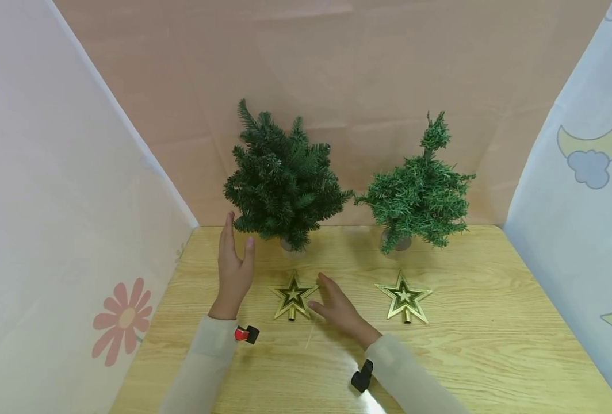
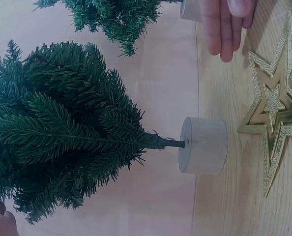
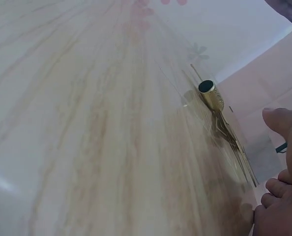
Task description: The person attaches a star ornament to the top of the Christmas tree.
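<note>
My left hand [image 1: 234, 276] is raised at the left side of the darker green artificial Christmas tree [image 1: 285, 178], fingers straight and thumb apart, holding nothing. Its fingertips come close to the lower branches. A gold star tree topper [image 1: 293, 295] lies flat in front of that tree, its short tube [image 3: 212, 98] pointing toward me. Just right of this star, my right hand [image 1: 341, 310] reaches in with fingers extended and nothing held. In the head view its fingertips are right at the star's right-hand point. The left wrist view shows the tree's round pale base [image 2: 205, 146] on the table.
A second, lighter green tree [image 1: 422, 198] stands at the back right, with another gold star topper [image 1: 404, 296] lying before it. A pinkish backdrop [image 1: 207, 86] rises behind the wooden table [image 1: 492, 345]. Printed white panels [image 1: 68, 201] border both sides.
</note>
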Motion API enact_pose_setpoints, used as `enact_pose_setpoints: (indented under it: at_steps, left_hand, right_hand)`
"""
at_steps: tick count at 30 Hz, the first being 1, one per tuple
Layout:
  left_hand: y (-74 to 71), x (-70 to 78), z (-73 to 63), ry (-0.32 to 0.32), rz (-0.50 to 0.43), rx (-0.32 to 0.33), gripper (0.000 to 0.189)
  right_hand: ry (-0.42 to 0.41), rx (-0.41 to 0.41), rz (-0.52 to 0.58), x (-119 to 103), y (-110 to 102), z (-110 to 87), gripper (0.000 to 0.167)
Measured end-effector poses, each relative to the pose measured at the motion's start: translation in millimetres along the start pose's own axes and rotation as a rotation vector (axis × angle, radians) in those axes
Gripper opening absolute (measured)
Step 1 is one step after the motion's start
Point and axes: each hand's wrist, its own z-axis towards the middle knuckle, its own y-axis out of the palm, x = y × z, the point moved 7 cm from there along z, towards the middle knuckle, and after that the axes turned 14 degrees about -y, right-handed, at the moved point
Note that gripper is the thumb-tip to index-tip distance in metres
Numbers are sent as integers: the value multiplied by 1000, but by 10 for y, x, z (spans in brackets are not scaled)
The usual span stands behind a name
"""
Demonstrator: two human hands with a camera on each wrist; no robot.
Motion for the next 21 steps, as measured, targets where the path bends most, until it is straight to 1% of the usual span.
enact_pose_setpoints:
  at_steps: [5, 9, 11, 14, 15, 21]
  left_hand:
    - [3, -6, 12, -9, -20, 17, 68]
    - [12, -36, 24, -12, -43, 24, 65]
    - [18, -53, 33, -14, -51, 32, 64]
    - [20, -56, 36, -12, -63, 48, 61]
    - [17, -39, 34, -14, -63, 54, 60]
    - [-52, 268, -44, -13, -83, 56, 51]
  right_hand:
    - [-13, -14, -24, -23, 20, 16, 85]
    - [-13, -34, -36, -39, 51, 21, 85]
    - [3, -43, -41, -40, 65, 18, 86]
    - [-3, -44, -55, -61, 73, 21, 86]
    - [-3, -45, -62, -65, 75, 24, 86]
    - [-28, -64, -141, -46, 118, 32, 90]
